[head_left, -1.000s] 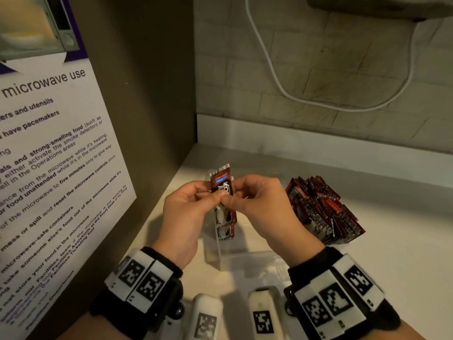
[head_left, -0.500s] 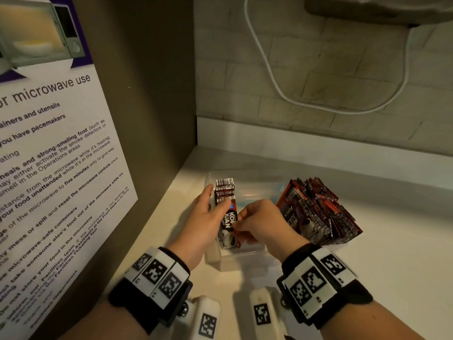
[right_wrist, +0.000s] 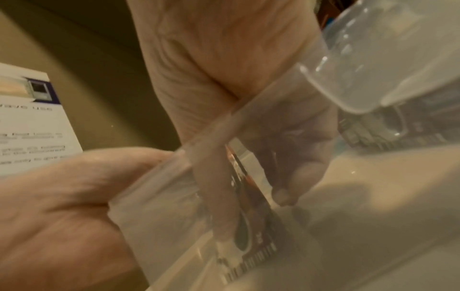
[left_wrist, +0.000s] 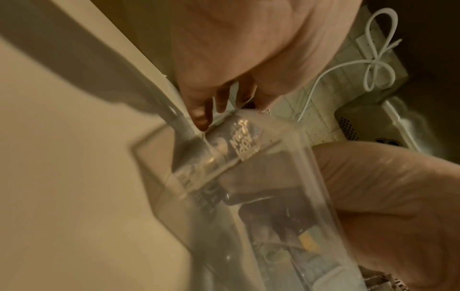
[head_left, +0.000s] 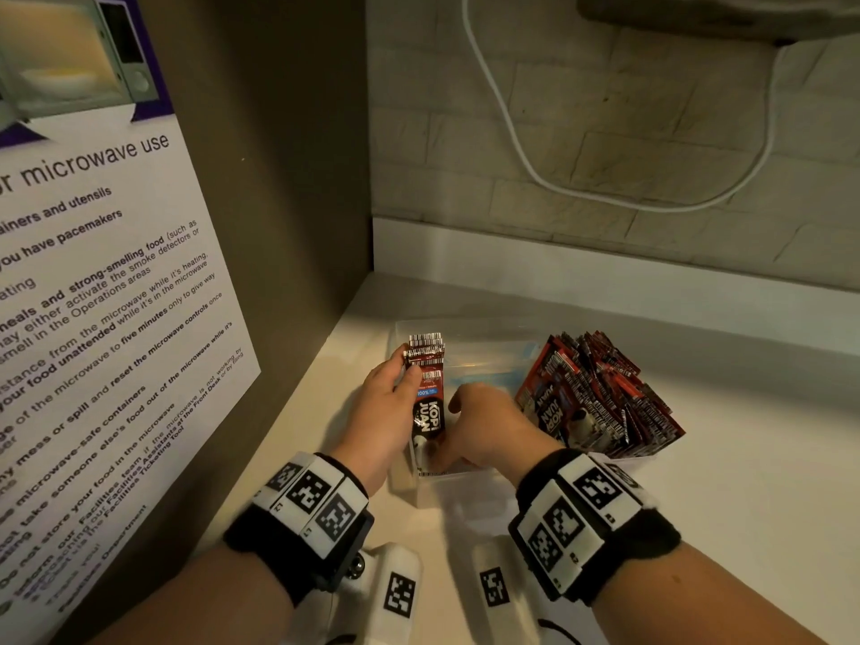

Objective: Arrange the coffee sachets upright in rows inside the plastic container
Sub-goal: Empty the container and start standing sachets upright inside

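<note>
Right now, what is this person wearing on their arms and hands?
The left hand and right hand are bare, without gloves or sleeves. Each wrist carries a black band: left wristband, right wristband, both fitted with white blocks printed with black square marker codes.

Upright sachets (head_left: 427, 402) held by left hand (head_left: 384, 414) inside clear container (head_left: 470, 335); right hand (head_left: 488, 423) reached in beside them.
</note>
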Available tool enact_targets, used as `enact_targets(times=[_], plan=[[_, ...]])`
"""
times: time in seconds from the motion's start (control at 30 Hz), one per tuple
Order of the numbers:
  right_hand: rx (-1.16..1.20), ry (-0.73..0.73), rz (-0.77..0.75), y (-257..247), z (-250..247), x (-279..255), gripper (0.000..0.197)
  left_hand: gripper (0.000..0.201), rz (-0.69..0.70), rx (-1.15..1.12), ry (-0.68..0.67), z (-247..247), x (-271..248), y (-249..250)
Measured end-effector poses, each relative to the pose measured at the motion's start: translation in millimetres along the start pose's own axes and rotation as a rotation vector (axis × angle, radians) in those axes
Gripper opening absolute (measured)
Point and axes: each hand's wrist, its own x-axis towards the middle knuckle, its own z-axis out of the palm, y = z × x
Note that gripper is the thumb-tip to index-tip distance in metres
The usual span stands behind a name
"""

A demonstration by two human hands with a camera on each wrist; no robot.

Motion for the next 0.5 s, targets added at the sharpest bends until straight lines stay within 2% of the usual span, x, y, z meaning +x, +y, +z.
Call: enact_targets(times=[0.13, 0.23, 0.4, 0.5], plan=[[-0.123, 0.011, -0.063, -5.2, 6.9, 8.5, 0.029, 0.024, 0.016, 0.039, -0.016, 2.1, -5.8, 0.7], [-0.149, 0.095, -0.131, -6.3, 10.7, 13.3, 0.010, 0.038, 0.009, 0.060, -0.061, 1.7, -6.9, 0.8], [-0.146, 0.136, -0.188, -3.8, 21.0, 21.9, 0.020, 0.049, 0.003, 0.161, -0.048, 3.3, -5.4, 4.5], [-0.171, 0.131, -0.198, -2.6, 25.8, 24.2, 0.024, 0.057, -0.035, 0.137, -0.035, 5.7, -5.1, 9.9]])
